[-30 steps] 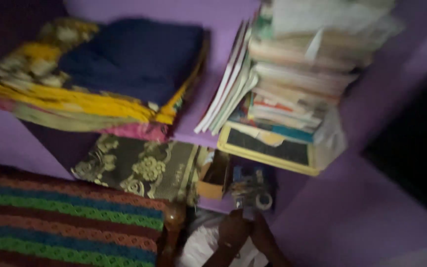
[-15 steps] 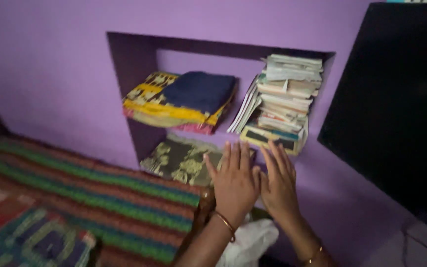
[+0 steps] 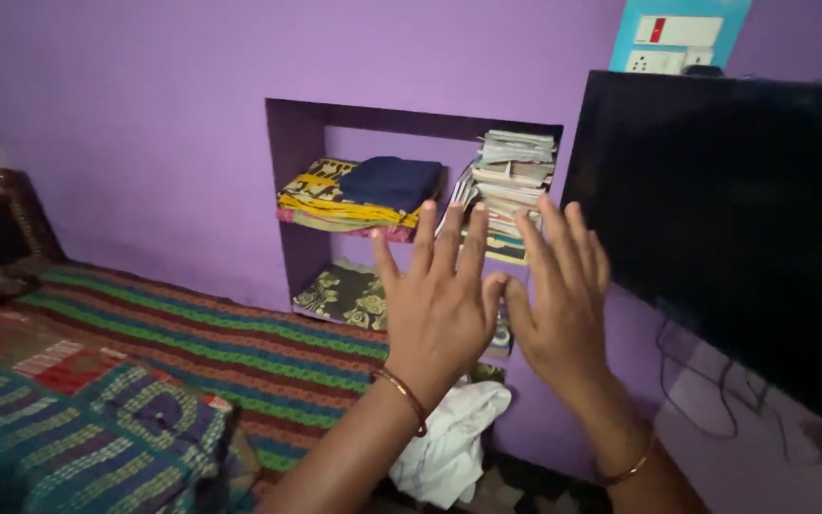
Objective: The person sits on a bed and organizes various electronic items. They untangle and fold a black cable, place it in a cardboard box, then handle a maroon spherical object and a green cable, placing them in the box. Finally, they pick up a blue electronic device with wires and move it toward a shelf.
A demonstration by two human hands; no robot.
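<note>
My left hand (image 3: 440,305) and my right hand (image 3: 563,300) are raised side by side in front of me, backs toward the camera, fingers spread and holding nothing. A thin bangle circles each wrist. Behind them a recessed shelf niche (image 3: 287,190) is set in the purple wall. Its upper shelf carries folded cloths (image 3: 354,195), yellow patterned with a dark blue one on top, and a tall stack of books (image 3: 511,171). A dark floral folded cloth (image 3: 340,293) lies on the lower shelf, partly hidden by my left hand.
A bed with a striped multicoloured cover (image 3: 192,347) fills the lower left, its dark wooden post (image 3: 23,209) at the far left. A large dark flat screen (image 3: 734,219) stands at the right, a switch panel (image 3: 675,38) above it. White cloth (image 3: 454,447) lies below the niche.
The view has pulled back from the shelf, showing the bed and the screen. Both hands have risen from low in the picture to its middle, fingers spread wider.
</note>
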